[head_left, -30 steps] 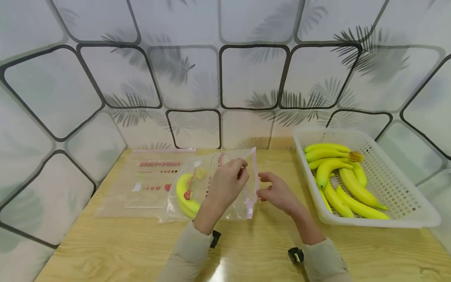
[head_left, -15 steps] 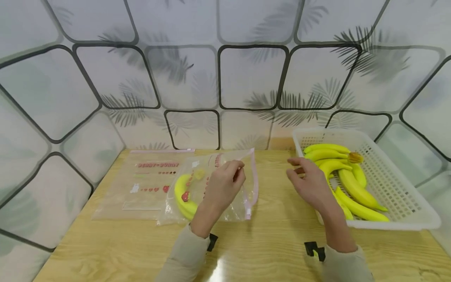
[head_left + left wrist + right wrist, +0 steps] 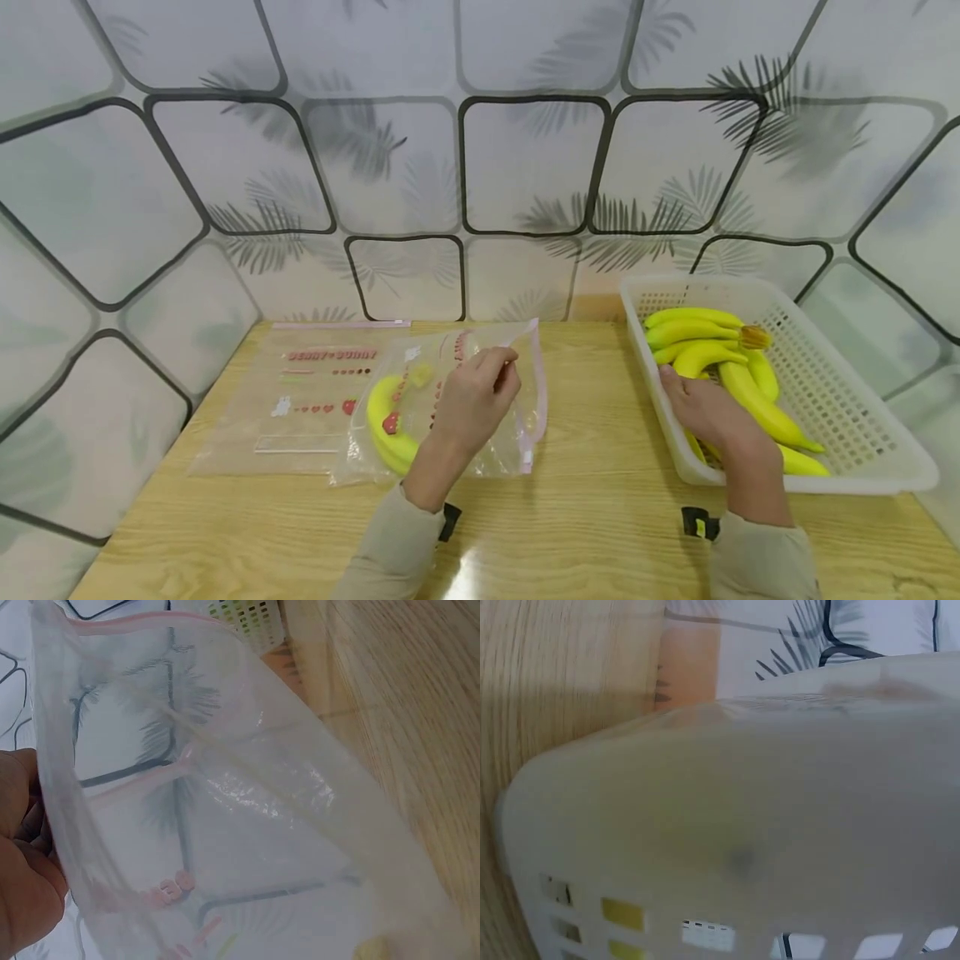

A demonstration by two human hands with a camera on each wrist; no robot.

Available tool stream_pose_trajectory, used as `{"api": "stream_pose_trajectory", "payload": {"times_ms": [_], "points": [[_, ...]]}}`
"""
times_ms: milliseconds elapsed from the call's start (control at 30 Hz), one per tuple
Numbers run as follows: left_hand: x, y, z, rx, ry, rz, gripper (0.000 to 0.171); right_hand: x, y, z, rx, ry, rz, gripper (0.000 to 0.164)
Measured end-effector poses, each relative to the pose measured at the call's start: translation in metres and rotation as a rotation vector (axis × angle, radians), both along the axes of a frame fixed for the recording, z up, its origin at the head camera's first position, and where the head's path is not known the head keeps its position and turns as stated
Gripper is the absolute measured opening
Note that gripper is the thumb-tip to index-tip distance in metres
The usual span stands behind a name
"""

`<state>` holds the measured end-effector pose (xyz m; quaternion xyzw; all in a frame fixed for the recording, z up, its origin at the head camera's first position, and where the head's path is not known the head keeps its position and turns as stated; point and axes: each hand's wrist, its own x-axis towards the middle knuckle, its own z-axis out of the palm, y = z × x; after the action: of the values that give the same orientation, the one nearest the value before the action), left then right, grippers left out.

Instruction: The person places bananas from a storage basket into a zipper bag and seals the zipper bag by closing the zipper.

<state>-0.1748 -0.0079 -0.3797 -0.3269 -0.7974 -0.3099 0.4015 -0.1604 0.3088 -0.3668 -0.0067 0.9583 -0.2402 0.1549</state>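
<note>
head view: left hand (image 3: 477, 400) pinches a clear bag (image 3: 442, 358) near its pink zip edge (image 3: 538, 379), fingers together on the plastic. banana (image 3: 386, 421) inside that bag, at the end away from the zip. second bag (image 3: 307, 383) lies flat, partly under the first, on the wooden table (image 3: 585, 533). right hand (image 3: 716, 412) is down in the white basket (image 3: 840, 484), over the yellow bananas (image 3: 761, 400); fingertips hidden, can't tell if it grips one. patterned wall (image 3: 532, 167) behind.

left wrist view: fingers at the bag's side, bag spread wide across; basket corner beyond, up top.

right wrist view: basket side fills most of it, yellow showing through the holes; grip can't be made out here either.
</note>
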Motion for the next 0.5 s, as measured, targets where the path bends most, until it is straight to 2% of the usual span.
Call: {"api": "stream_pose_trajectory", "payload": {"times_ms": [100, 367, 500], "points": [[0.0, -0.0001, 0.0, 0.008, 0.004, -0.007, 0.012, 0.001, 0.001, -0.0004, 0.029, -0.005, -0.012, 0.082], [0.0, -0.0005, 0.0002, 0.012, 0.014, 0.0, 0.014, 0.0001, 0.0028, 0.0005, 0.125, 0.035, 0.004, 0.058], [-0.0003, -0.001, -0.0002, 0.016, 0.019, 0.0, 0.014, 0.0025, 0.0056, 0.0023, 0.137, 0.04, 0.003, 0.047]]}}
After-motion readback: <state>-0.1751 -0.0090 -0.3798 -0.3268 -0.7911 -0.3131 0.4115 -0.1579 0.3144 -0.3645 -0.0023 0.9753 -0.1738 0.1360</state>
